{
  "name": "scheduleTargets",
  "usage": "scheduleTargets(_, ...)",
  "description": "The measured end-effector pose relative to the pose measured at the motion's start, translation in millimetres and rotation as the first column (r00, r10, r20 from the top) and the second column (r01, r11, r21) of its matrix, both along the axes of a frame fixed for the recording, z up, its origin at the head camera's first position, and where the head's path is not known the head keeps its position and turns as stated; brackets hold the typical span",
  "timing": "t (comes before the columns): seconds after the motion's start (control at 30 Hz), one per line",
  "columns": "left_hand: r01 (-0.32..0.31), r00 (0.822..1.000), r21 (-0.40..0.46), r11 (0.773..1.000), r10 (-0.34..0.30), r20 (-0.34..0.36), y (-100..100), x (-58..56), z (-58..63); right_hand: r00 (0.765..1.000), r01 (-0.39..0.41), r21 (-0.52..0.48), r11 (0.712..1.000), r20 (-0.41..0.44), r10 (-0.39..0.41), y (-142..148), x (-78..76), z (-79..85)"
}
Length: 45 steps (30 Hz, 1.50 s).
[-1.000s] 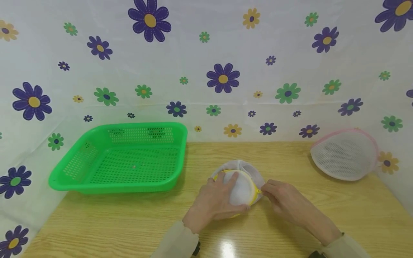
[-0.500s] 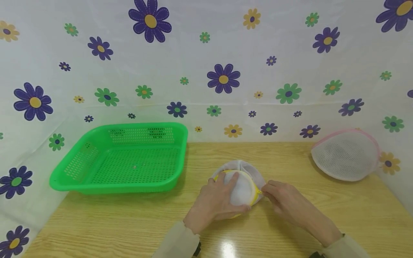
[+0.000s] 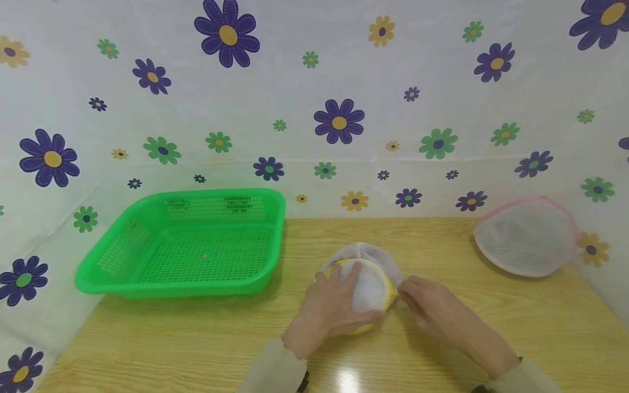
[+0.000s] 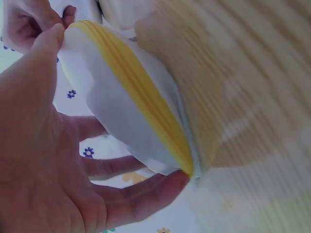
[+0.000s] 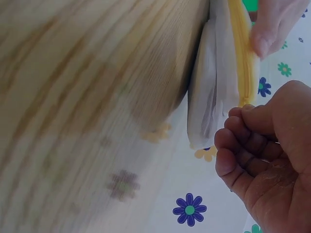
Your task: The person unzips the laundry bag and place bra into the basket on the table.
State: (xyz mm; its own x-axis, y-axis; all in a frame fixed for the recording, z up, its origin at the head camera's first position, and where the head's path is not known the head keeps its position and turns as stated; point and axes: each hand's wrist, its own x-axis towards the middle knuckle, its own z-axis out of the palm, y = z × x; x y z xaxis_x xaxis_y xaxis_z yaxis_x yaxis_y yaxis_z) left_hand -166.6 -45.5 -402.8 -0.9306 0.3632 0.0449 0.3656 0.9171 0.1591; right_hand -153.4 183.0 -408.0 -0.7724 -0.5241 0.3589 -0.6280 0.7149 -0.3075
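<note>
Barely a stir: my left hand (image 3: 326, 305) edges a hair towards 3 o'clock, and the rear part of the white pouch (image 3: 369, 289) slips slightly towards 9 o'clock. The flower print sits a little lower than in the earlier frame, so I put some of that drift down to the head camera. My right hand (image 3: 434, 308) hardly shifts, pinching by the pouch's 3 o'clock edge at the end of the yellow zip (image 4: 138, 92); any pull is lost between the fingertips. I judge the zip has gained little or nothing, with the left bracing and the right doing the fine work. Left grip: wide, thumb and fingers spanning the pouch and holding it. Right grip: narrow, on the zip's end. Pouch sits mid-table (image 3: 196, 346); green basket (image 3: 177, 288) between 9 and 10 o'clock of it, pink-edged mesh bag (image 3: 526, 240) between 2 and 3, both unmoved.
</note>
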Motion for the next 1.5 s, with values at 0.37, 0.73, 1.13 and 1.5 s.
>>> scheduleTargets(0.37,0.088,0.984,-0.13,0.988,-0.107,-0.143,-14,5.6,6.7,0.999,0.045,0.055,0.997,-0.002,-0.045,6,-10.5,-3.3)
scheduleTargets(0.73,0.411,0.896,-0.092,0.907,-0.421,-0.142,-31,3.6,-2.2,0.999,0.035,0.054,0.998,0.029,-0.036,6,-12.9,-2.6)
scheduleTargets(1.13,0.383,0.883,-0.126,0.915,-0.402,-0.242,-28,-3.1,-12.7,0.997,-0.009,0.008,1.0,-0.074,0.009,5,-18.5,-4.3)
scheduleTargets(1.5,0.375,0.919,-0.034,0.927,-0.376,-0.118,-30,-7.3,-7.6,0.995,0.003,-0.001,1.0,-0.101,-0.003,5,-16.3,-7.6)
